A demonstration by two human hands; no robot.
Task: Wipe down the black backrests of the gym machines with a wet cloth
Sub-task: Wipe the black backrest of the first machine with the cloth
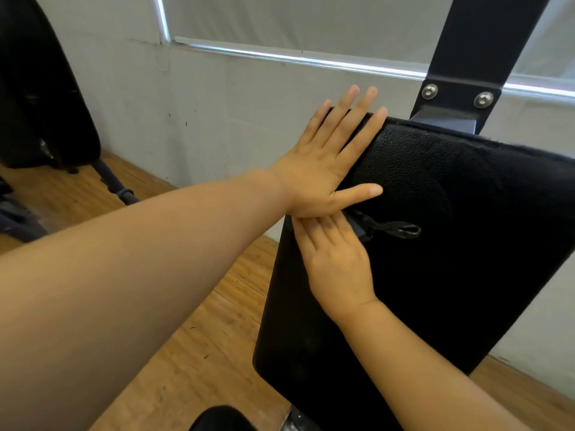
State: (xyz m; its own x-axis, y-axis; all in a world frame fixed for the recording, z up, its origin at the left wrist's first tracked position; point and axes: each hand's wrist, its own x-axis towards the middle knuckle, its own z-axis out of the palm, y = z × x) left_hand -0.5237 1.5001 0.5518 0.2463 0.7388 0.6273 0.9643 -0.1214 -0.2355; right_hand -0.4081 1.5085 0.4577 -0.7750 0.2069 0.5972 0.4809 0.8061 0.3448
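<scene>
Head view: cloth under left fingers.

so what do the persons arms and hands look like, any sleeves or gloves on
Both arms are bare as far as the frame shows: no sleeves in view, no gloves. The left hand and right hand carry no rings, watch or wristband that I can see. Fingernails look short and unpainted. No markings show on either forearm.

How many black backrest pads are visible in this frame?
2. One backrest is directly ahead under both flat hands, bolted to the dark upright post. The other pad stands at far left, partly cut off by the frame edge; more may lie outside the view.
</scene>
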